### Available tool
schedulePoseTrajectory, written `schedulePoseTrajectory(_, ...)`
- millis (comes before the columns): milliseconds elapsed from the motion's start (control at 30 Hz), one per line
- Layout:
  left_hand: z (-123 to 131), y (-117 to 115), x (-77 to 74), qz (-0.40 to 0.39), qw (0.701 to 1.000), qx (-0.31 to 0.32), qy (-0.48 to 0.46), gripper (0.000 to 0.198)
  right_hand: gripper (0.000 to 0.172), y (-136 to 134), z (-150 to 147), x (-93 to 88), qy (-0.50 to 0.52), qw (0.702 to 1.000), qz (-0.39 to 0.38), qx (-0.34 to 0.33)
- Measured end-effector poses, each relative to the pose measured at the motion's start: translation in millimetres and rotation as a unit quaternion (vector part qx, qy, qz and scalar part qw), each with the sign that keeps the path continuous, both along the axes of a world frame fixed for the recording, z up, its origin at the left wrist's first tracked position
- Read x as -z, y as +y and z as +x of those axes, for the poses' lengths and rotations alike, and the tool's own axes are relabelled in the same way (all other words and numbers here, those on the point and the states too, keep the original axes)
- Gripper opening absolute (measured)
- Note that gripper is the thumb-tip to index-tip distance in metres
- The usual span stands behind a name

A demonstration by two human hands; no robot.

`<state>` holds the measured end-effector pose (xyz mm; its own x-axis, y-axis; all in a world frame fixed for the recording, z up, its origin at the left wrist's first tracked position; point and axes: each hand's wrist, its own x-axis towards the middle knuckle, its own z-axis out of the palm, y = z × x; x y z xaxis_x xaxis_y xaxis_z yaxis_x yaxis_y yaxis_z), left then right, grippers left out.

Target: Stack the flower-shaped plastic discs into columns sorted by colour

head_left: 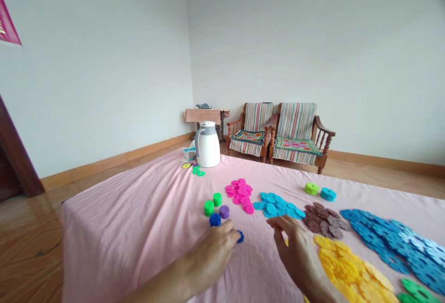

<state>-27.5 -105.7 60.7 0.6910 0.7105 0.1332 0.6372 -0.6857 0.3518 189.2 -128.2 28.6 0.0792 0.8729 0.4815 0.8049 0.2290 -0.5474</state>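
Note:
My left hand (219,247) is closed around dark blue snowflake discs (240,236), whose notched edge shows past the fingertips; how many it holds is hidden. Just behind that hand is a dark blue stack (215,219), next to a purple stack (224,211) and two green stacks (209,208). My right hand (295,247) hovers with thumb and fingers bent but apart, nothing visible between them. It is near the light blue disc pile (278,205) and partly covers the left edge of the yellow pile (351,266).
A pink cloth (139,219) covers the table in folds. Pink discs (239,194), brown discs (323,219) and a large blue pile (389,238) lie about. Toward the back are a white jug (208,148), a lime stack (312,188) and a blue stack (328,194). Wooden chairs (297,131) stand beyond.

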Motion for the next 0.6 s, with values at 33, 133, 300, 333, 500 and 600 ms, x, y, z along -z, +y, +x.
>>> schedulePoseTrajectory(33, 6.2, 2.0, 1.9, 0.004, 1.000, -0.005, 0.020, 0.024, 0.029, -0.7, 3.2, 1.6, 0.001, 1.000, 0.004, 0.006)
schedulePoseTrajectory(133, 17.5, 12.4, 7.7, 0.026, 0.998, -0.024, 0.054, 0.017, 0.030, -1.8, 8.4, 4.5, -0.004, 1.000, 0.004, 0.008)
schedulePoseTrajectory(300, 18.4, 29.7, 11.4, 0.032, 0.997, -0.020, 0.062, 0.007, 0.031, 0.1, 12.3, 6.2, -0.013, 1.000, -0.004, 0.002)
schedulePoseTrajectory(333, 18.2, 31.5, 10.8, 0.031, 0.998, -0.015, 0.061, 0.007, 0.031, 0.7, 13.0, 6.7, -0.015, 1.000, -0.003, 0.001)
schedulePoseTrajectory(500, 21.3, 32.4, 2.6, 0.026, 0.998, 0.026, 0.057, 0.019, 0.030, 2.0, 15.1, 10.1, -0.026, 1.000, 0.000, -0.010)
schedulePoseTrajectory(600, 23.8, 28.2, -2.5, 0.028, 0.996, 0.047, 0.065, 0.020, 0.030, 1.6, 15.0, 11.0, -0.025, 1.000, -0.006, -0.013)
